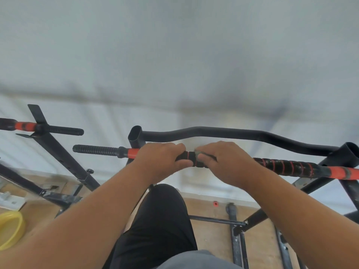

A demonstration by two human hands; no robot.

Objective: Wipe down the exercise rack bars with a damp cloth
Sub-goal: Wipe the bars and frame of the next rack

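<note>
A black and orange bar (287,166) of the exercise rack runs across the middle of the head view. My left hand (161,162) grips it just right of an orange band (133,153), fingers curled over the top. My right hand (225,162) grips the bar beside it, and a small greyish scrap of cloth (198,152) shows under its fingers. Between the two hands a short black padded stretch of the bar (191,159) is visible. Most of the cloth is hidden.
A curved black top bar (233,133) runs behind the gripped bar. Black rack uprights (64,154) and another orange-banded bar (25,126) stand at the left. A yellow basin (9,228) sits on the wooden floor at lower left. My dark trouser leg (159,226) is below.
</note>
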